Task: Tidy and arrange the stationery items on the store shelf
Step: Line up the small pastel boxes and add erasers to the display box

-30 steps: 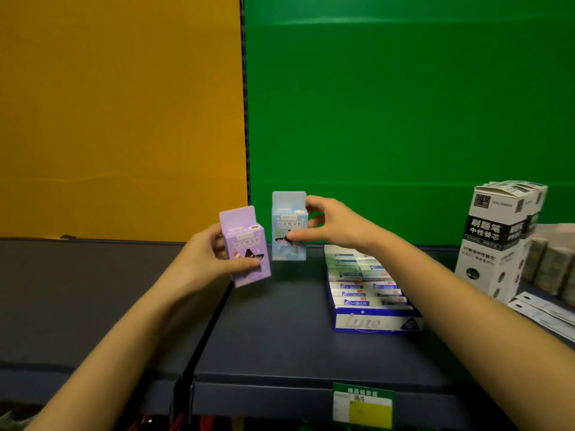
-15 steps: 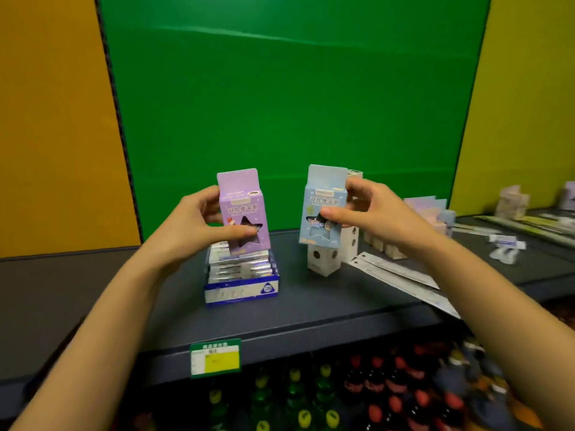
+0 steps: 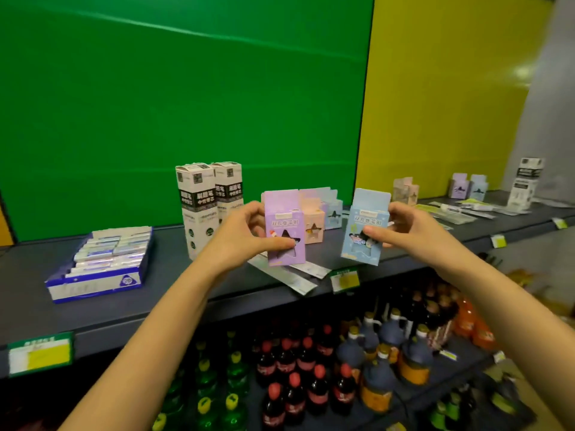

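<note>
My left hand point(image 3: 245, 234) grips a small purple box point(image 3: 283, 227) with a star-shaped window, held upright above the front of the dark shelf point(image 3: 174, 272). My right hand point(image 3: 404, 227) grips a matching light blue box point(image 3: 365, 227), also upright, a little to the right. Behind the purple box a cluster of similar pastel boxes point(image 3: 320, 213) stands on the shelf. Two tall white refill boxes point(image 3: 207, 203) stand to the left of my hands. A blue display tray point(image 3: 102, 265) of flat packs sits at the far left.
Flat white packets point(image 3: 298, 275) lie at the shelf edge under my hands. More pastel boxes point(image 3: 466, 186), a white box point(image 3: 525, 181) and loose packets point(image 3: 460, 209) sit further right. Price tags point(image 3: 343, 279) hang on the shelf front. Bottles point(image 3: 311, 384) fill the lower shelf.
The view has swung right along the shelf. Both hands have carried their boxes rightward, past the blue tray and the tall white boxes, to in front of the pastel box cluster.
</note>
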`<state>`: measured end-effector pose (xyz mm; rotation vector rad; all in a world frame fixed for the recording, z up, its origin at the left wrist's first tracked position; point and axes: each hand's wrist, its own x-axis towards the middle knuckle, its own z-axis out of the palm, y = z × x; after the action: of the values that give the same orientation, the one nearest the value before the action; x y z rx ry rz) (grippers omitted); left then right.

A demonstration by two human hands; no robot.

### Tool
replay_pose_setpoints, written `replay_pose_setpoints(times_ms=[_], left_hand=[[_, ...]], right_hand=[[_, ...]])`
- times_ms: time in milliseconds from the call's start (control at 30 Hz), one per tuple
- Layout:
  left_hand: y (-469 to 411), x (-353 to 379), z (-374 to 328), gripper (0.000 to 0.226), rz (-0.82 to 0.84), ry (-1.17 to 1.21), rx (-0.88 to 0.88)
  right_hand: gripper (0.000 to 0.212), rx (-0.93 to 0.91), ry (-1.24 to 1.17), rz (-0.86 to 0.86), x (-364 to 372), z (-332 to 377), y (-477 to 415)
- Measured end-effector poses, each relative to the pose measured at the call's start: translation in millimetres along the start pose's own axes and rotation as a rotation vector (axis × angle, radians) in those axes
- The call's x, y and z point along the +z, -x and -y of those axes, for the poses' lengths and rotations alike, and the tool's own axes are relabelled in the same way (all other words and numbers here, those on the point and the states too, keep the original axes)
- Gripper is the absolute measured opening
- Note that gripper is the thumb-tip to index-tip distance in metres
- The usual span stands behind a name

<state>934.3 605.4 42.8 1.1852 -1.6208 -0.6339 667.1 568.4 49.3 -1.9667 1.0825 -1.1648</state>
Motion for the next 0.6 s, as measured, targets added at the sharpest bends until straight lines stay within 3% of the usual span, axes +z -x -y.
replay_pose_setpoints(times_ms=[100, 233, 333, 600], left_hand=[[-19.9, 30.0, -3.1, 0.045, 0.036, 0.002, 0.009], [-53.5, 60.2, -3.1, 0.05, 0.052, -0.014, 0.009], [-81.4, 79.0, -3.8, 0.052, 0.088, -0.064, 0.021], [-162.0, 106.3, 5.3, 0.043, 0.075, -0.266, 0.042]], right_hand=[[0.037, 0.029, 0.012, -0.035, -24.2, -18.0, 0.5], [0.069, 0.038, 0.078, -0.035, -47.0, -36.1, -6.9], [0.051, 0.025, 0.06, -0.034, -62.6, -54.1, -25.8], [0.048, 0.005, 0.093, -0.029, -87.3, -83.1, -109.3]])
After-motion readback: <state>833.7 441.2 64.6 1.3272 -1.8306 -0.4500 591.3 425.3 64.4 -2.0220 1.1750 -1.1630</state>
